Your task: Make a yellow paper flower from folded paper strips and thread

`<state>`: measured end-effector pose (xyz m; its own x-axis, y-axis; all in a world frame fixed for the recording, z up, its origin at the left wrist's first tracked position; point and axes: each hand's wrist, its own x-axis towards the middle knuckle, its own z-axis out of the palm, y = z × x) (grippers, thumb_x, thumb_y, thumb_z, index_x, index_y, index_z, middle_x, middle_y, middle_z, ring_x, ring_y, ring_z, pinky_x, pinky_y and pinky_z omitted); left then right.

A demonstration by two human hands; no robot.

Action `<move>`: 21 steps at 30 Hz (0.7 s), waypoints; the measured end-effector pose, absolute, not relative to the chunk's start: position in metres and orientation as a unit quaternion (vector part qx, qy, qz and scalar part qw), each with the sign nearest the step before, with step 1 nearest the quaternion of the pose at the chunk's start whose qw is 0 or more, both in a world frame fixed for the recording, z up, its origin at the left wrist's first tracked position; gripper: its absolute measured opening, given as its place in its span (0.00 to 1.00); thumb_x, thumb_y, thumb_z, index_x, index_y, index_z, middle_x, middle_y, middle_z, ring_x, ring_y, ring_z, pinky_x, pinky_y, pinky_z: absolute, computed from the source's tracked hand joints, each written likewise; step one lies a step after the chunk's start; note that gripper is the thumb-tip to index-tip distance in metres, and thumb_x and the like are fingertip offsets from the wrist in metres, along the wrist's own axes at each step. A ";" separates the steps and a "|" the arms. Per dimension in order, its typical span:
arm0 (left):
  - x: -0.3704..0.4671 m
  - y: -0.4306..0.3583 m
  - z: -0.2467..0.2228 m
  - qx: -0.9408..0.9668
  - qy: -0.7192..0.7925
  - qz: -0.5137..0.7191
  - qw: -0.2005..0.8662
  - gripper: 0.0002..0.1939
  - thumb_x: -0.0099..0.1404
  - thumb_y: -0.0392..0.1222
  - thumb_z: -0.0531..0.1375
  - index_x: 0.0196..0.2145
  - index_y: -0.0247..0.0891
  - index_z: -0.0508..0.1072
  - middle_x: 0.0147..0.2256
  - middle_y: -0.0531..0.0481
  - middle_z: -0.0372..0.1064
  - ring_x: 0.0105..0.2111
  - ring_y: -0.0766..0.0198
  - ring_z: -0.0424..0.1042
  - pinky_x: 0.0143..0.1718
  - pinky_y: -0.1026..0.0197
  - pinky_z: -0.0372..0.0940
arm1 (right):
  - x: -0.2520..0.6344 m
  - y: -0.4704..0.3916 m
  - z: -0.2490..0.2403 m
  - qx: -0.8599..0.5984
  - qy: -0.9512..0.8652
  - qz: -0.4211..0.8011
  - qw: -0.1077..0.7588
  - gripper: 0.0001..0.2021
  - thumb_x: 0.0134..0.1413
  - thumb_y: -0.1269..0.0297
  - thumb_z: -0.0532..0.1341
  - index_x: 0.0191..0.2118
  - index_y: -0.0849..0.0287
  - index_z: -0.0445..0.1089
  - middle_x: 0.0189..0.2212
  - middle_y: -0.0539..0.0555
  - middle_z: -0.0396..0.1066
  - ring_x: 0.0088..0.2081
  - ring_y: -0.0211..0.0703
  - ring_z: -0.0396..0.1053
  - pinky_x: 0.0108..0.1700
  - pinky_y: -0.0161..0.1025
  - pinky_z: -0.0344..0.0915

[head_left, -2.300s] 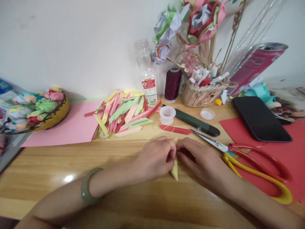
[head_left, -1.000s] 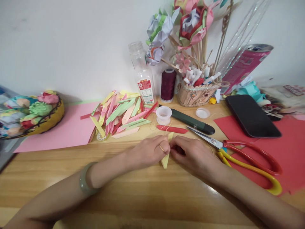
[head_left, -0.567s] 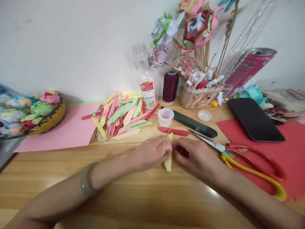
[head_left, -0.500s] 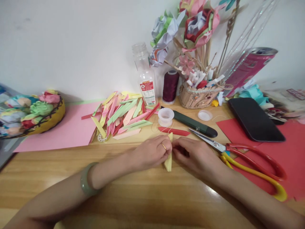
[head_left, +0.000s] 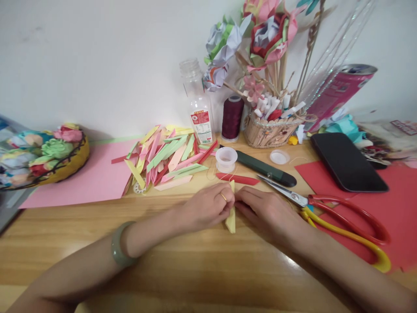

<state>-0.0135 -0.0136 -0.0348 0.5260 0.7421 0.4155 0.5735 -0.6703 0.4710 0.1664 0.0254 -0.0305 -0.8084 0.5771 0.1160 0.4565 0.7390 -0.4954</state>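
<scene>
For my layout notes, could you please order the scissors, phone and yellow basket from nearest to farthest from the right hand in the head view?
1. Scissors, just right of the right hand.
2. Phone, farther right, partly on red paper.
3. Yellow basket, far left.

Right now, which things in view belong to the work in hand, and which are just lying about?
Seemingly in the work:
- yellow folded strip in the left hand
- right hand
- probably strip pile, white spool, scissors

Seemingly just lying about:
- black phone
- pink can
- clear bottle
</scene>
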 end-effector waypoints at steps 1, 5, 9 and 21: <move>-0.013 -0.014 -0.035 0.862 0.384 0.301 0.138 0.08 0.59 0.30 0.49 0.25 0.39 0.54 0.25 0.53 0.58 0.24 0.68 0.57 0.24 0.67 0.56 | 0.167 0.026 -0.031 -0.281 -0.924 0.227 0.127 0.08 0.59 0.69 0.50 0.33 0.58 0.65 0.30 0.51 0.68 0.29 0.38 0.67 0.30 0.34 0.58; -0.013 -0.014 -0.035 0.857 0.397 0.296 0.144 0.08 0.57 0.30 0.49 0.25 0.39 0.54 0.25 0.53 0.59 0.25 0.68 0.58 0.25 0.66 0.57 | 0.166 0.026 -0.029 -0.293 -0.924 0.222 0.103 0.08 0.59 0.70 0.49 0.31 0.59 0.63 0.29 0.52 0.68 0.28 0.38 0.66 0.29 0.34 0.57; -0.012 -0.013 -0.035 0.851 0.412 0.290 0.149 0.07 0.55 0.30 0.49 0.25 0.40 0.54 0.25 0.53 0.58 0.25 0.68 0.58 0.25 0.66 0.58 | 0.162 0.024 -0.028 -0.309 -0.923 0.203 0.105 0.08 0.57 0.69 0.51 0.29 0.59 0.63 0.26 0.52 0.68 0.25 0.38 0.64 0.26 0.34 0.55; -0.012 -0.014 -0.034 0.847 0.416 0.294 0.155 0.08 0.56 0.30 0.49 0.25 0.39 0.54 0.25 0.53 0.58 0.24 0.68 0.58 0.25 0.66 0.58 | 0.161 0.025 -0.025 -0.319 -0.911 0.234 0.115 0.05 0.51 0.73 0.54 0.30 0.60 0.66 0.27 0.53 0.70 0.28 0.39 0.67 0.30 0.34 0.59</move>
<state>-0.0121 -0.0136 -0.0340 0.4815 0.7954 0.3680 0.6130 -0.6057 0.5073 0.1610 0.0254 -0.0246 -0.7707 0.6343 0.0604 0.5271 0.6879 -0.4990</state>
